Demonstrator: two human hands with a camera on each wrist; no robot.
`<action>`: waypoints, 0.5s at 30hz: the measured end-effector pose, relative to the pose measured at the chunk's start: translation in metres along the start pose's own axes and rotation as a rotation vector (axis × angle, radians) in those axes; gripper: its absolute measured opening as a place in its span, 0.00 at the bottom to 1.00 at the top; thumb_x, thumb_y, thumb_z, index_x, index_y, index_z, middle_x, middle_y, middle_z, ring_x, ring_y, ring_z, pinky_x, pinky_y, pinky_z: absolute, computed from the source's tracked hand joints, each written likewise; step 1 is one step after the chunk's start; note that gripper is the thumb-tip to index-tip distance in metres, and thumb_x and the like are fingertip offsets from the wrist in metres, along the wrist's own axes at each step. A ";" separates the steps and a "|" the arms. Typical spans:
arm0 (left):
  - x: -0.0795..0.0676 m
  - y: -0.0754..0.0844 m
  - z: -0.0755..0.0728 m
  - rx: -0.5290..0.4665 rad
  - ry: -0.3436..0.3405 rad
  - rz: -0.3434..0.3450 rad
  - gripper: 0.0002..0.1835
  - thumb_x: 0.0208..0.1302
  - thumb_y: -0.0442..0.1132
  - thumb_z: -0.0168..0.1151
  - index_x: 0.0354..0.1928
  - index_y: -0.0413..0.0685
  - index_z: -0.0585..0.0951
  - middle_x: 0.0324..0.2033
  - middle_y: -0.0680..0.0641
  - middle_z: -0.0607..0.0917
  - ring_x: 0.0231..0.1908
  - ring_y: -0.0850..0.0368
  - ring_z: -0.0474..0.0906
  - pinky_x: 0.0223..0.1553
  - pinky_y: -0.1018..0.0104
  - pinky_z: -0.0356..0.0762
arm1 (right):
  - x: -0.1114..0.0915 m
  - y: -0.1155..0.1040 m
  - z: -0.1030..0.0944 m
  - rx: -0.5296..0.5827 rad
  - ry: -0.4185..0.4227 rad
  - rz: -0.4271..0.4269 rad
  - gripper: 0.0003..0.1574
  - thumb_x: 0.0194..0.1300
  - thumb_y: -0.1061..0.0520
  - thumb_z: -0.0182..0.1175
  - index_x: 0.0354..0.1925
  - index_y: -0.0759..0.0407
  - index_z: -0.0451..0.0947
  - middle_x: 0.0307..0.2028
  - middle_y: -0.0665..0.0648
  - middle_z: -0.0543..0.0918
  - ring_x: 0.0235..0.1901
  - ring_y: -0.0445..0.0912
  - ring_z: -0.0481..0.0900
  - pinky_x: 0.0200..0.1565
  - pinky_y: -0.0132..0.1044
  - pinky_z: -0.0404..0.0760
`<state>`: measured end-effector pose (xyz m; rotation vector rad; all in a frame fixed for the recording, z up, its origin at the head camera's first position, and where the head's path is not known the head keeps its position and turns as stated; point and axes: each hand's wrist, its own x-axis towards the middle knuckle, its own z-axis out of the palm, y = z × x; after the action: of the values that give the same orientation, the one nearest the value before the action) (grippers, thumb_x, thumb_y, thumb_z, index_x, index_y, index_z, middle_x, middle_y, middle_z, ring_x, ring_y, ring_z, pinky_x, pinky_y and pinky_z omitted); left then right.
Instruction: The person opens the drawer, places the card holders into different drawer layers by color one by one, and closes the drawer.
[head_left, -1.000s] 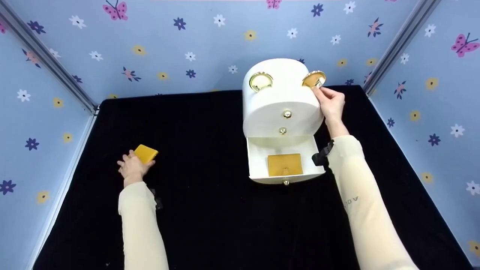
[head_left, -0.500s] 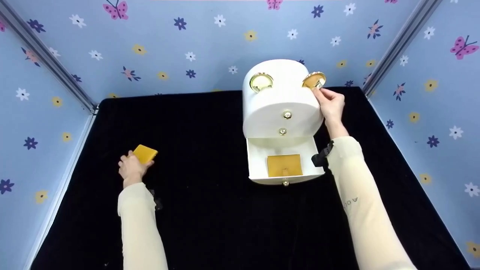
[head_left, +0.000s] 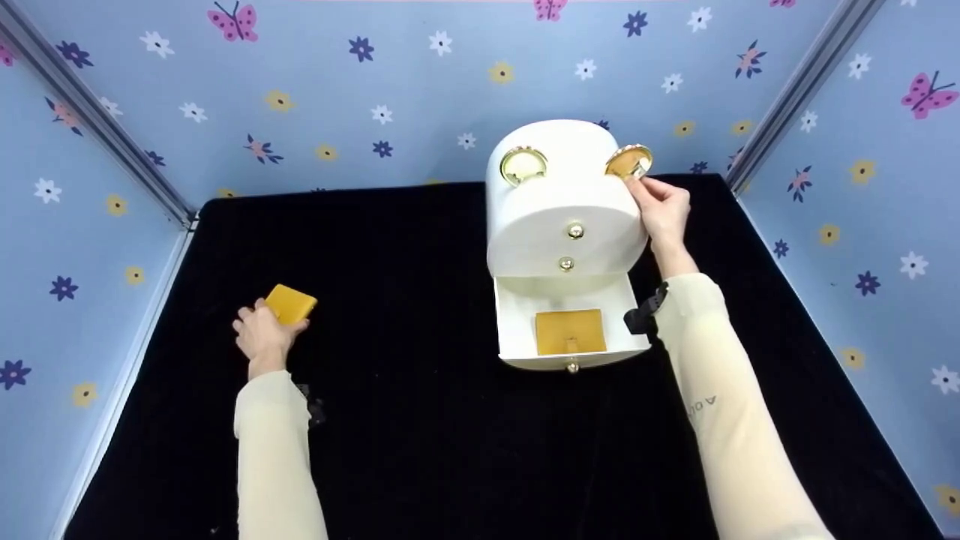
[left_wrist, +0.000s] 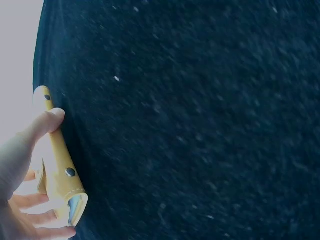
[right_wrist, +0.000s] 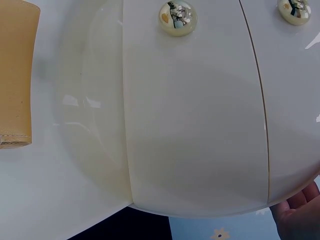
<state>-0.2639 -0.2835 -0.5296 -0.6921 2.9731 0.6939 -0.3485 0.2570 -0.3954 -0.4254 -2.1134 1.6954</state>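
Observation:
My left hand (head_left: 262, 334) holds a yellow wallet (head_left: 292, 302) at the left of the table. In the left wrist view the thumb lies on one face of the wallet (left_wrist: 61, 160) and the fingers spread along the other; two dark snaps show. At the right stands a white drawer box (head_left: 568, 240) with gold-rimmed, ear-like rounds on top. My right hand (head_left: 665, 214) grips the right ear (head_left: 627, 160) at its base; in the right wrist view only part of the hand (right_wrist: 301, 212) shows past the box edge. A tan wallet (head_left: 570, 332) lies inside the pulled-out bottom drawer (head_left: 516, 330).
Black cloth (head_left: 405, 420) covers the table. The left ear (head_left: 523, 163) stands on the box. Gold knobs (head_left: 574, 230) mark the drawers above the pulled-out one. A blue flowered wall (head_left: 420, 97) rises behind, with side walls left and right.
The yellow wallet and my left hand shift very slightly, with the fingers drawn closer round it. My right hand, the box and the pulled-out drawer stay as they were.

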 end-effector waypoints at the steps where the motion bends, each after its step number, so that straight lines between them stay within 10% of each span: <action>1: 0.000 0.002 -0.001 -0.004 0.008 0.003 0.46 0.46 0.51 0.66 0.61 0.31 0.56 0.49 0.26 0.63 0.48 0.32 0.60 0.47 0.41 0.63 | 0.000 0.000 0.000 0.000 0.000 -0.002 0.20 0.48 0.49 0.67 0.38 0.59 0.83 0.35 0.54 0.83 0.31 0.39 0.77 0.35 0.28 0.74; 15: -0.014 0.037 -0.009 -0.069 0.090 0.112 0.45 0.43 0.50 0.68 0.62 0.37 0.60 0.52 0.30 0.64 0.49 0.34 0.61 0.45 0.42 0.65 | 0.000 0.001 -0.001 -0.007 -0.014 -0.015 0.20 0.48 0.49 0.67 0.39 0.59 0.83 0.34 0.53 0.83 0.29 0.39 0.78 0.34 0.28 0.74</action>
<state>-0.2662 -0.2519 -0.5050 -0.5784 3.1039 0.7961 -0.3478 0.2576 -0.3959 -0.4000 -2.1281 1.6876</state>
